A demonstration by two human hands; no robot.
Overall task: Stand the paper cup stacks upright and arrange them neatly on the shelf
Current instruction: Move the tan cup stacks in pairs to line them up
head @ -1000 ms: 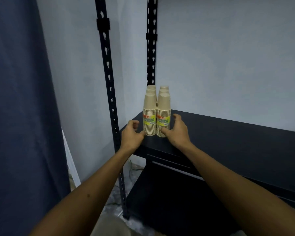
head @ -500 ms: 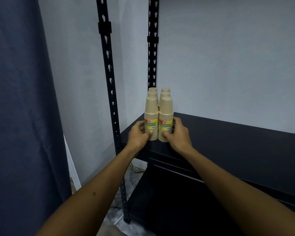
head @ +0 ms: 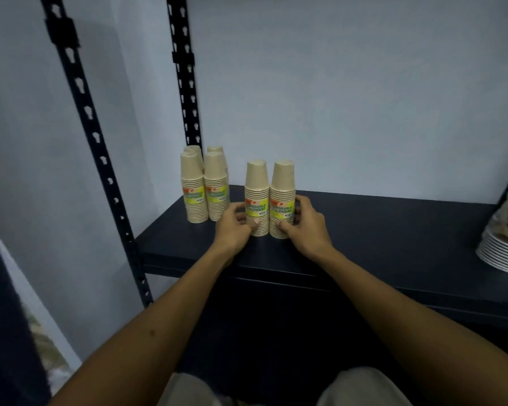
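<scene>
Tan paper makes up every stack here: 2 upright stacks of nested tan paper cups with yellow-green labels (head: 269, 200) stand side by side and touching on the dark blue-black metal shelf (head: 379, 230), near its front edge. The left hand (head: 232, 225) wraps the base of the left stack of the pair and the right hand (head: 304, 225) wraps the base of the right one, thumbs in front, other fingers curled round the sides, so each hand is grasping a stack low down. To the left of this pair, just apart from it, a cluster of 4 more tan labelled cup stacks (head: 206, 186) stands upright near the black perforated upright post (head: 185, 83) at the back. Far to the right of the pair, well apart, sits a pile of white plates (head: 502, 247). The main risk, as I judge it, is tipping: the stacks are tall and light, the grip is at the bottom only, so a quick slide could sway the tops over. Pushing the pair leftward carelessly could also knock the cluster of 4, and drifting forward could drop a stack off the shelf's front edge.
</scene>
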